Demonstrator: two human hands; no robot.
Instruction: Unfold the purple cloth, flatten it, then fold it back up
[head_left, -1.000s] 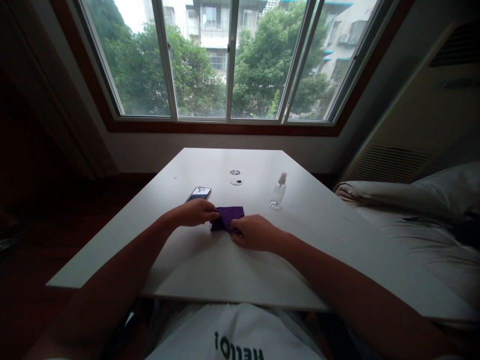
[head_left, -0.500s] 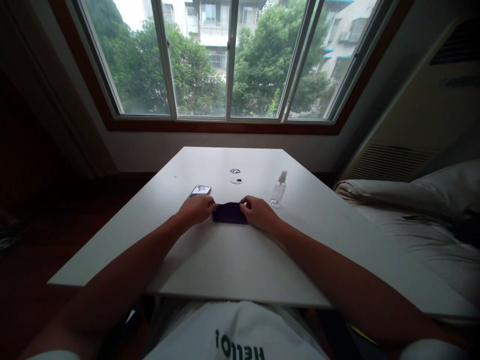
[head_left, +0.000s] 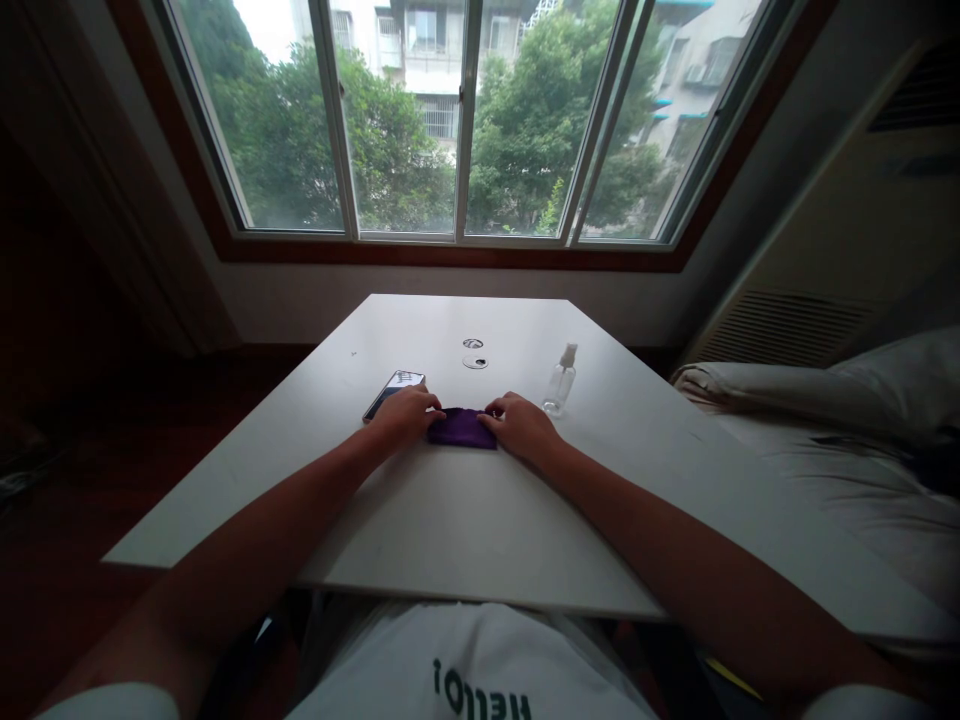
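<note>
A small purple cloth (head_left: 463, 428), folded into a flat rectangle, is seen lying on the white table (head_left: 465, 520), roughly mid-table, a little toward the far side.

The left hand (head_left: 406, 414) is laid palm down at the cloth's left edge, fingertips bent onto the fabric; the edge is pressed or pinched, not lifted. The right hand (head_left: 520, 425) is set likewise at the right edge, fingers curled down onto the cloth. Whether the fabric is truly pinched between thumb and fingers cannot be told; contact on both sides is plain. Both forearms are stretched out over the tabletop from the near edge.

A phone (head_left: 393, 389) is noted just left of and beyond the left hand, screen up, angled; it sits close to the knuckles, and contact cannot be judged. A small clear spray bottle (head_left: 559, 382) stands upright to the right of the right hand, near but apart. Two round cable holes (head_left: 473, 353) are seen farther back in the tabletop.

A wide window (head_left: 465, 120) with trees and buildings outside fills the far wall. Bedding (head_left: 817, 420) lies to the right of the table.
</note>
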